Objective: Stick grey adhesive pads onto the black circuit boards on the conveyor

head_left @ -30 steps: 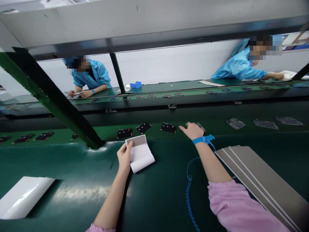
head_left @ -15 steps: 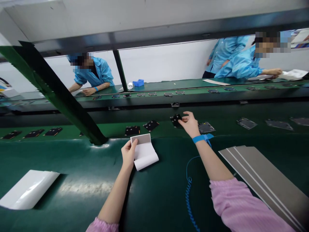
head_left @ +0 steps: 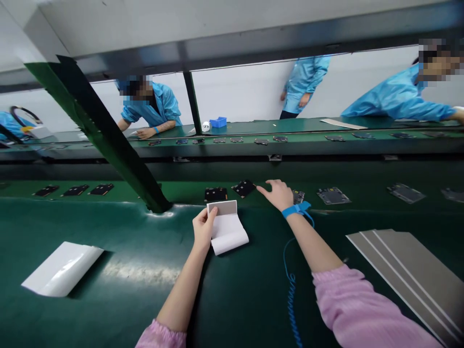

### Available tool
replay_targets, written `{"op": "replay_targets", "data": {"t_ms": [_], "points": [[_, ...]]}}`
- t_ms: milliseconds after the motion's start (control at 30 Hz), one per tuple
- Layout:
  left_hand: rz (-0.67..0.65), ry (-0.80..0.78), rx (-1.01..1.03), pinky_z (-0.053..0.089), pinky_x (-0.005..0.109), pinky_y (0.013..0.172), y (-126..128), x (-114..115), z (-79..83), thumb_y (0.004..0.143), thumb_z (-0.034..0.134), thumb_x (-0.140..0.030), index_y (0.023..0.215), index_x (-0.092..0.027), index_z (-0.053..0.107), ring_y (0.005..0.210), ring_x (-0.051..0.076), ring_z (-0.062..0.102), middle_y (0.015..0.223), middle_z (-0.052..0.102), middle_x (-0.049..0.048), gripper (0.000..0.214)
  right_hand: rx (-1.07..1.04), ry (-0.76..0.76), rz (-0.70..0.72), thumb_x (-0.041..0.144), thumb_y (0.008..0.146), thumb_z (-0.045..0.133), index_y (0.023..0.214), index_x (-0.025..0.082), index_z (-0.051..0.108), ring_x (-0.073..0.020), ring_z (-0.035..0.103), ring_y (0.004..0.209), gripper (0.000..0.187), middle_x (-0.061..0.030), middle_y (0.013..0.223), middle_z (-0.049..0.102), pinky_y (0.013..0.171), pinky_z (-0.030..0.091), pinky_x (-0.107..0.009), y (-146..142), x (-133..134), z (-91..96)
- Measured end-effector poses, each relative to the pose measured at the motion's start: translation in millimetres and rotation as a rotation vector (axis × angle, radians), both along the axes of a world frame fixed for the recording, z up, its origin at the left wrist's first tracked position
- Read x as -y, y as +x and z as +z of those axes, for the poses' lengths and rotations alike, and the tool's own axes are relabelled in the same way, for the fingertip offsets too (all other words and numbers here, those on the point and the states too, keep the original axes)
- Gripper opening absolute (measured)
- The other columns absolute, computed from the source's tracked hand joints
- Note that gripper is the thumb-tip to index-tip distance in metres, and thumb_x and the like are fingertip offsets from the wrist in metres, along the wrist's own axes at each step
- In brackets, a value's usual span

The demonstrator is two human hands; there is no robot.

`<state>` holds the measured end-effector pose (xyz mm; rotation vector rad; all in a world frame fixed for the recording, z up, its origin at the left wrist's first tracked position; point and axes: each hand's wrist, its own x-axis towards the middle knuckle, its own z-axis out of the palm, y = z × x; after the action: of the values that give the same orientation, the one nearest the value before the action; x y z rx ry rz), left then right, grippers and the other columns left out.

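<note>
My left hand [head_left: 203,227] grips a small white sheet [head_left: 229,229] by its left edge, thumb on top. A grey strip runs along the sheet's far end, and its near end curls over. My right hand [head_left: 278,194] reaches over the green belt [head_left: 184,191], thumb and fingers apart, with nothing visible in it. Its thumb tip is close to the right corner of a black circuit board [head_left: 243,188]; whether they touch I cannot tell. Another black board [head_left: 215,194] lies left of that one. Behind my right wrist, a further board [head_left: 298,196] is partly hidden.
A blue wrist strap [head_left: 297,209] trails a coiled cord [head_left: 292,304]. Grey sheets [head_left: 409,270] overlap at right; a glossy white sheet [head_left: 61,270] lies at left. A green post [head_left: 108,140] slants down to the bench. Co-workers in blue [head_left: 163,104] are across the line.
My right hand has opened and drawn away from the black board it was touching. The view has shifted, so things appear farther right. My left hand keeps the white sheet.
</note>
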<state>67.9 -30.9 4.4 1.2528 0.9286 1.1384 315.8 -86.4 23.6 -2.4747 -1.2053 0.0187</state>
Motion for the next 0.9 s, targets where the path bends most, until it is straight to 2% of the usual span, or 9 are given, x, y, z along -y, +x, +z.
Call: {"op": "replay_targets", "data": {"t_ms": [133, 233, 333, 467, 533, 600, 700, 800, 900], "points": [[-0.005, 0.002, 0.000, 0.029, 0.021, 0.050, 0, -1, -2.2, 0.064, 0.073, -0.048, 0.060, -0.013, 0.061, 0.054, 0.010, 0.040, 0.055, 0.048, -0.0021, 0.038, -0.103, 0.057, -0.021, 0.051, 0.071, 0.070, 0.104, 0.013, 0.063, -0.0393, 0.050, 0.119, 0.051, -0.0218, 0.124, 0.058, 0.093, 0.040, -0.049, -10, -26, -9.8], [-0.004, 0.004, -0.005, 0.029, 0.021, 0.050, -1, -2, -3.8, 0.065, 0.073, -0.049, 0.060, -0.013, 0.061, 0.054, 0.009, 0.039, 0.054, 0.047, -0.0026, 0.038, -0.259, 0.237, -0.023, 0.037, 0.062, 0.079, 0.093, 0.015, 0.060, -0.0336, 0.062, 0.098, 0.043, -0.0170, 0.100, 0.066, 0.080, 0.047, -0.043, -4, -35, -15.3], [0.007, -0.003, -0.006, 0.029, 0.021, 0.050, -1, -2, -5.4, 0.064, 0.074, -0.050, 0.061, -0.013, 0.061, 0.054, 0.009, 0.040, 0.054, 0.048, -0.0029, 0.040, -0.289, 0.345, 0.010, 0.027, 0.073, 0.067, 0.096, 0.017, 0.056, -0.0225, 0.066, 0.078, 0.028, -0.0090, 0.086, 0.068, 0.070, 0.050, -0.034, 2, -34, -9.9], [0.023, -0.014, 0.011, 0.029, 0.020, 0.049, -2, -3, -7.9, 0.065, 0.073, -0.051, 0.060, -0.013, 0.060, 0.052, 0.009, 0.040, 0.054, 0.048, -0.0034, 0.041, -0.119, 0.482, 0.113, 0.018, 0.085, 0.046, 0.098, 0.019, 0.059, -0.0245, 0.063, 0.094, 0.019, -0.0121, 0.103, 0.067, 0.081, 0.048, -0.038, 1, -24, 3.9], [0.024, -0.009, 0.033, 0.033, 0.020, 0.051, -3, -3, -8.6, 0.067, 0.073, -0.050, 0.065, -0.013, 0.064, 0.055, 0.010, 0.045, 0.058, 0.053, -0.0020, 0.038, -0.011, 0.368, 0.233, 0.016, 0.085, 0.046, 0.094, 0.019, 0.063, -0.0291, 0.060, 0.101, 0.020, -0.0146, 0.107, 0.066, 0.082, 0.047, -0.041, 0, -18, 6.9], [0.021, -0.009, 0.065, 0.039, 0.020, 0.056, -3, -3, -8.4, 0.068, 0.073, -0.048, 0.079, -0.014, 0.069, 0.063, 0.013, 0.053, 0.070, 0.063, 0.0011, 0.036, -0.002, 0.148, 0.349, 0.020, 0.081, 0.055, 0.088, 0.019, 0.067, -0.0322, 0.062, 0.096, 0.014, -0.0155, 0.103, 0.067, 0.075, 0.050, -0.042, 0, -13, 7.4], [0.007, -0.002, 0.096, 0.045, 0.022, 0.065, -3, -3, -6.8, 0.070, 0.073, -0.046, 0.095, -0.016, 0.070, 0.076, 0.017, 0.061, 0.086, 0.070, 0.0048, 0.039, -0.166, 0.022, 0.432, 0.033, 0.080, 0.062, 0.087, 0.020, 0.069, -0.0307, 0.065, 0.091, 0.016, -0.0135, 0.100, 0.070, 0.071, 0.053, -0.042, -4, -8, 9.2], [-0.027, 0.031, 0.092, 0.047, 0.023, 0.068, -3, -2, -5.3, 0.071, 0.072, -0.045, 0.096, -0.017, 0.069, 0.080, 0.017, 0.063, 0.090, 0.070, 0.0052, 0.037, -0.492, 0.189, 0.550, 0.044, 0.082, 0.059, 0.104, 0.023, 0.066, -0.0265, 0.064, 0.101, 0.031, -0.0110, 0.111, 0.069, 0.083, 0.054, -0.042, -22, -7, 14.1], [-0.081, 0.058, 0.089, 0.048, 0.023, 0.067, -4, 1, -4.2, 0.074, 0.071, -0.045, 0.097, -0.017, 0.067, 0.079, 0.017, 0.063, 0.090, 0.069, 0.0049, 0.036, -0.794, 0.256, 0.690, 0.042, 0.070, 0.070, 0.107, 0.021, 0.063, -0.0243, 0.065, 0.100, 0.043, -0.0100, 0.111, 0.068, 0.087, 0.054, -0.042, -50, -11, 15.8]]}}
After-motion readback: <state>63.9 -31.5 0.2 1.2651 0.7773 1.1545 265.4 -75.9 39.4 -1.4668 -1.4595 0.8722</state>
